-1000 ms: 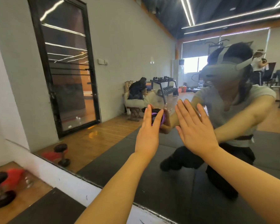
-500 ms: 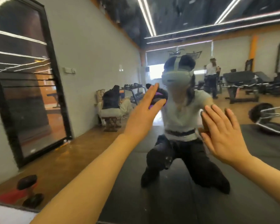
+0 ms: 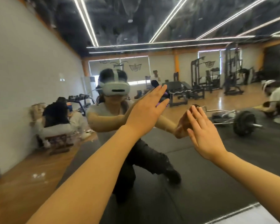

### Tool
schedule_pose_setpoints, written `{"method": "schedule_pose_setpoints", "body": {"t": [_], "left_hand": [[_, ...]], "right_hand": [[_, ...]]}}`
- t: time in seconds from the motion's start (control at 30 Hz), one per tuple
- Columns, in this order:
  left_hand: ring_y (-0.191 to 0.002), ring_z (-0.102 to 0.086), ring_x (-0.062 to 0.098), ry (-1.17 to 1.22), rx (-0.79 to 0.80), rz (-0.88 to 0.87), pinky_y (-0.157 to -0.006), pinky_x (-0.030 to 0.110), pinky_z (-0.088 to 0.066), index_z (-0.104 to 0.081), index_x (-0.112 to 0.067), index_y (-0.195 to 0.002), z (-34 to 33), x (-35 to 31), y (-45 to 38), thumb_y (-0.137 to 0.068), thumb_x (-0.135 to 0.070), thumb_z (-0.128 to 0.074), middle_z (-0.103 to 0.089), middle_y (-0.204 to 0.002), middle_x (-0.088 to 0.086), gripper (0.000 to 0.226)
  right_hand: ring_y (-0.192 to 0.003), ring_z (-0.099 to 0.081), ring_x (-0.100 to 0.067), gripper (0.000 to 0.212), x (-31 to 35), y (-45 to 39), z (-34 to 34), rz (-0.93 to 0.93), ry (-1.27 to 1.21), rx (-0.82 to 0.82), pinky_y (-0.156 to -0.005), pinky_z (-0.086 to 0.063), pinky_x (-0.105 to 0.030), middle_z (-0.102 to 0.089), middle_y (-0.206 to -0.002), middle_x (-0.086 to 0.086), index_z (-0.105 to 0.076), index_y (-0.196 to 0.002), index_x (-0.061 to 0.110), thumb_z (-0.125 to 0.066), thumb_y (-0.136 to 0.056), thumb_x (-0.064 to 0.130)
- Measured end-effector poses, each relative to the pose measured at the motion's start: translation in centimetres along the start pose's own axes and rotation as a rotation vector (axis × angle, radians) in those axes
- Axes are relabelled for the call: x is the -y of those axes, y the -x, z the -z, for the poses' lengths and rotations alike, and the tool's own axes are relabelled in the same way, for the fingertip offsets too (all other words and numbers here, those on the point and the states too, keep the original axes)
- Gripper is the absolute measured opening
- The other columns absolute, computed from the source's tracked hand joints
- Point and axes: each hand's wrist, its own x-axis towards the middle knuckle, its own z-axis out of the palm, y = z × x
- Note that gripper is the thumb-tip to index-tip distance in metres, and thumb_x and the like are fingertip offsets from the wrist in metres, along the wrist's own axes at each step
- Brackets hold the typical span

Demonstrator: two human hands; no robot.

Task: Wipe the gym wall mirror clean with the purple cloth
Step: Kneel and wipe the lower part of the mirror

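The wall mirror (image 3: pixel 204 183) fills almost the whole view and reflects me crouching in front of it. My left hand (image 3: pixel 146 111) lies flat against the glass with straight fingers and presses the purple cloth (image 3: pixel 160 102) onto it. Only a sliver of the cloth shows between thumb and forefinger. My right hand (image 3: pixel 202 132) rests flat on the glass to the right and slightly lower, fingers straight and holding nothing, meeting its own reflection.
The mirror's lower edge and a white ledge (image 3: pixel 257 215) show at the bottom right. Reflected in the glass are a barbell (image 3: pixel 243 122) on black mats, weight machines (image 3: pixel 199 76), a dumbbell rack and other people.
The view has swung right and upward along the mirror. My left hand has slid the cloth up and to the right on the glass. My right hand stays flat on the glass.
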Motion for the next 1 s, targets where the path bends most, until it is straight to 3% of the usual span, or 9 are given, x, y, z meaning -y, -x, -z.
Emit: {"method": "schedule_pose_setpoints", "body": {"t": [0.13, 0.23, 0.27, 0.33, 0.43, 0.67, 0.87, 1.0], "left_hand": [[-0.15, -0.024, 0.02, -0.314, -0.012, -0.156, -0.118, 0.024, -0.013, -0.033, -0.012, -0.154, -1.0, 0.2, 0.7, -0.104, -0.031, -0.02, -0.027, -0.162, 0.006, 0.056], [-0.142, -0.039, 0.033, -0.519, -0.083, -0.356, -0.115, 0.037, -0.024, -0.053, -0.006, -0.141, -2.6, 1.6, 1.3, -0.093, -0.008, -0.04, -0.041, -0.154, 0.017, 0.05], [-0.141, -0.04, 0.035, -0.555, -0.098, -0.41, -0.116, 0.039, -0.024, -0.056, -0.006, -0.138, -3.2, 2.0, 1.6, -0.091, -0.004, -0.038, -0.042, -0.153, 0.019, 0.051], [-0.142, -0.037, 0.034, -0.57, -0.113, -0.472, -0.119, 0.039, -0.02, -0.057, -0.006, -0.137, -4.2, 2.5, 2.3, -0.092, -0.005, -0.033, -0.042, -0.153, 0.019, 0.052], [-0.143, -0.034, 0.031, -0.583, -0.105, -0.531, -0.122, 0.037, -0.015, -0.059, -0.006, -0.136, -6.4, 2.9, 3.9, -0.095, -0.005, -0.045, -0.042, -0.152, 0.019, 0.044], [-0.143, -0.038, 0.031, -0.612, 0.018, -0.611, -0.12, 0.042, -0.027, -0.055, -0.007, -0.14, -8.5, 3.7, 7.3, -0.102, -0.007, -0.046, -0.04, -0.154, 0.017, 0.04], [-0.147, -0.028, 0.03, -0.621, -0.128, -0.445, -0.122, 0.039, -0.017, -0.051, -0.009, -0.143, -5.3, 1.9, 2.8, -0.097, -0.006, -0.058, -0.033, -0.158, 0.016, 0.047], [-0.146, -0.032, 0.029, -0.64, -0.126, -0.443, -0.122, 0.042, -0.022, -0.05, -0.009, -0.144, -6.8, 2.0, 3.7, -0.101, -0.01, -0.045, -0.037, -0.156, 0.015, 0.043]], "right_hand": [[-0.151, -0.021, -0.035, 0.06, 0.0, 0.3, -0.6, -0.003, -0.003, -0.048, -0.116, -0.031, -0.052, -0.024, -0.163, -0.013, -0.027, -0.154, 0.007, -0.033, -0.101, 0.033], [-0.15, -0.023, -0.033, 0.056, -0.1, 0.4, -0.9, -0.007, 0.009, -0.088, -0.116, -0.031, -0.054, -0.027, -0.162, -0.012, -0.032, -0.154, 0.008, -0.033, -0.101, 0.028], [-0.15, -0.024, -0.033, 0.055, -0.2, 0.4, -1.1, 0.002, 0.012, -0.099, -0.116, -0.03, -0.054, -0.028, -0.162, -0.012, -0.034, -0.154, 0.008, -0.033, -0.102, 0.027], [-0.149, -0.026, -0.034, 0.054, -0.7, 0.3, -1.4, 0.028, 0.019, -0.123, -0.115, -0.03, -0.054, -0.03, -0.161, -0.012, -0.036, -0.153, 0.009, -0.033, -0.102, 0.027], [-0.148, -0.028, -0.033, 0.053, -1.5, 0.3, -2.1, 0.052, 0.014, -0.164, -0.112, -0.031, -0.058, -0.03, -0.161, -0.012, -0.037, -0.153, 0.01, -0.034, -0.103, 0.028], [-0.151, -0.02, -0.032, 0.055, -1.1, 0.5, -3.3, 0.025, -0.022, -0.196, -0.115, -0.022, -0.063, -0.025, -0.163, -0.011, -0.032, -0.154, 0.01, -0.034, -0.103, 0.028], [-0.151, -0.02, -0.033, 0.055, -1.2, 0.6, -3.8, 0.013, -0.028, -0.208, -0.115, -0.022, -0.066, -0.024, -0.163, -0.012, -0.031, -0.155, 0.011, -0.033, -0.103, 0.028], [-0.15, -0.022, -0.032, 0.054, -1.3, 0.4, -3.9, 0.032, -0.029, -0.244, -0.115, -0.023, -0.065, -0.024, -0.162, -0.01, -0.031, -0.154, 0.012, -0.034, -0.103, 0.027]]}}
